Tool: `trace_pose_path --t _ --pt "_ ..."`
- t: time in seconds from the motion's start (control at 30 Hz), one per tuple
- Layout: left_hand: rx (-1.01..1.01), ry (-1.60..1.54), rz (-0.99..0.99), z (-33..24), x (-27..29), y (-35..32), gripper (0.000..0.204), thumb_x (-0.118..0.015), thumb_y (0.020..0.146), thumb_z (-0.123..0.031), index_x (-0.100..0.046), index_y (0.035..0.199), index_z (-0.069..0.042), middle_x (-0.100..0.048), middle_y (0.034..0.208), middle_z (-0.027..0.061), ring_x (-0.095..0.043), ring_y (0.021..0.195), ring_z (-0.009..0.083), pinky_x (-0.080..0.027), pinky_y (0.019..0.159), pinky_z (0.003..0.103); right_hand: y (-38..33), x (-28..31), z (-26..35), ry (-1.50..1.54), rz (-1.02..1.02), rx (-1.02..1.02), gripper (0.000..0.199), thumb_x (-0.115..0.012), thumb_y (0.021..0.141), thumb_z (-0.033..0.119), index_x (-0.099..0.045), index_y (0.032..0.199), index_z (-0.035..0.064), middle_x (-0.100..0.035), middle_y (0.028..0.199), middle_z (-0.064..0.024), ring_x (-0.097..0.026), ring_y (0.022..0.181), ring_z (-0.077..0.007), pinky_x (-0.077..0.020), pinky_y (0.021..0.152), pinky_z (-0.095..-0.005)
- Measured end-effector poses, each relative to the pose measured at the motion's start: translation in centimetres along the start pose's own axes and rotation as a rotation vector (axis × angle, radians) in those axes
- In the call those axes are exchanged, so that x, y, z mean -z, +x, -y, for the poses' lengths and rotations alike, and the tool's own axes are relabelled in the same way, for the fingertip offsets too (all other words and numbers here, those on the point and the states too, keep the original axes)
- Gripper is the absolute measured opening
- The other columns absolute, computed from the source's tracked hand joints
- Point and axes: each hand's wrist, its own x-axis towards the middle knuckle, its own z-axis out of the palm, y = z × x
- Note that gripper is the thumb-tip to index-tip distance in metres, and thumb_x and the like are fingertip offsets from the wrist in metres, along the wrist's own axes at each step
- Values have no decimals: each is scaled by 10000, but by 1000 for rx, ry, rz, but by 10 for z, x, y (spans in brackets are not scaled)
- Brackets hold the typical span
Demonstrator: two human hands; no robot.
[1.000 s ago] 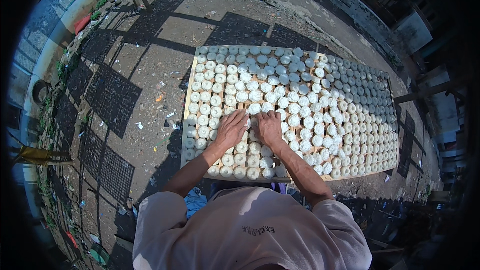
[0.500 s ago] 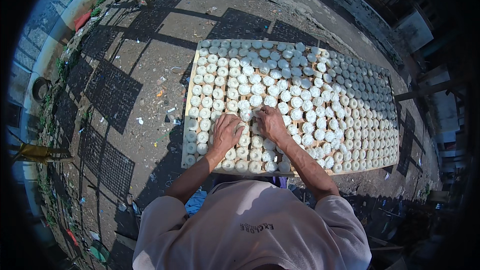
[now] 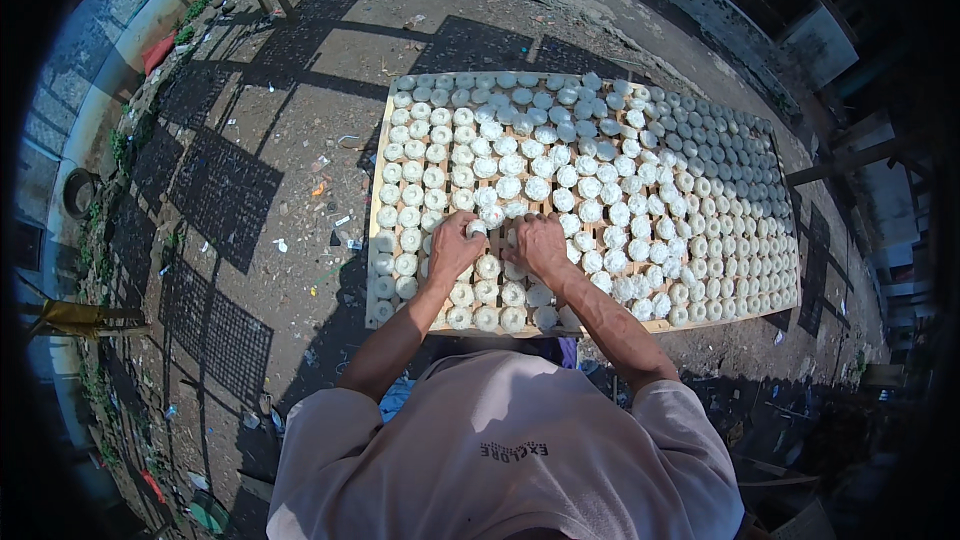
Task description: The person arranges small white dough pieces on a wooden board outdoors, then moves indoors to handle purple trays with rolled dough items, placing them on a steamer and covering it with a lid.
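From the head view we look down on a slatted wooden rack [image 3: 656,324] above gritty, littered ground [image 3: 300,205] crossed by mesh-patterned shadows, with a pale wall [image 3: 125,20] and a tyre [image 3: 78,193] far left. Smooth, dimpled white rings [image 3: 412,194] line the rack's left and right edges; crinkled rosettes [image 3: 537,187] crowd its middle, and shade covers its far right corner. Near the front edge, left of centre, we see the left hand [image 3: 453,248] pinching a white piece [image 3: 476,228]; the right hand [image 3: 540,243] curls beside it, its grip hidden from us.

White round pieces [image 3: 537,188] close-set on a slatted rack [image 3: 655,325]
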Motion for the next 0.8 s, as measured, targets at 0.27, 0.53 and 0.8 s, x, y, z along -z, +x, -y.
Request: trace_pose_path --t 0.27,0.53,0.8 --pt "14 -267 -14 40 -36 4 253 -654 836 6 -677 1085 -27 -716 1025 173 -701 952 298 -542 820 375 -5 4 -13 448 24 -114 414 -659 764 236 -674 1115 17 -698 901 -246 -679 864 -404 -546 810 -450" --pt "-140 148 -117 10 -25 -12 172 -668 839 -66 -744 994 -69 -714 888 200 -686 823 380 -540 767 431 -5 -6 -18 387 -45 -96 362 -637 788 203 -635 1098 17 -691 860 -241 -671 847 -414 -550 767 -469" --pt "-257 338 -223 8 -11 -35 179 -739 792 -180 -750 926 -61 -598 889 115 -617 927 316 -514 789 426 -19 -10 -21 230 -195 -4 321 -683 821 329 -694 957 39 -687 862 -207 -685 798 -354 -553 710 -460"
